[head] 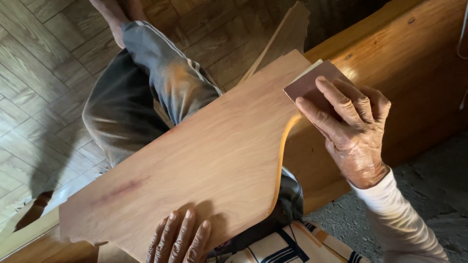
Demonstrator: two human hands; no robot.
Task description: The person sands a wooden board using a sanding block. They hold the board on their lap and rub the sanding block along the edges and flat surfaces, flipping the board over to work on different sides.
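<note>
A: Board (195,160) lies flat across the person's lap, running from near left to far right. Left hand (181,238) sits at its near edge, fingers spread flat on the wood, pressing it down, not gripping.

B: Right hand?

A: Right hand (348,126) is at the far right corner, fingers close together, pinching a folded piece of sandpaper (309,83) against the board's corner. Thumb is hidden, so I can't tell how it wraps under.

B: How to do it well?

A: My call: keep the paper flat on the edge, stroke along the curve, and keep the left palm loaded so the board doesn't rock on the knee (165,83).

B: Edges?

A: Right edge of the board has a cut curve, lighter along the rim, dipping in just below the right hand. Near left end looks jagged. A dark streak marks the face at near left.

B: Room to move?

A: Wooden beam (404,73) runs just beside the right hand on the far right, tight there. A thin wood offcut (287,34) leans beyond the far corner. Parquet floor (39,97) at left is open; rough concrete floor (429,190) at near right.
</note>
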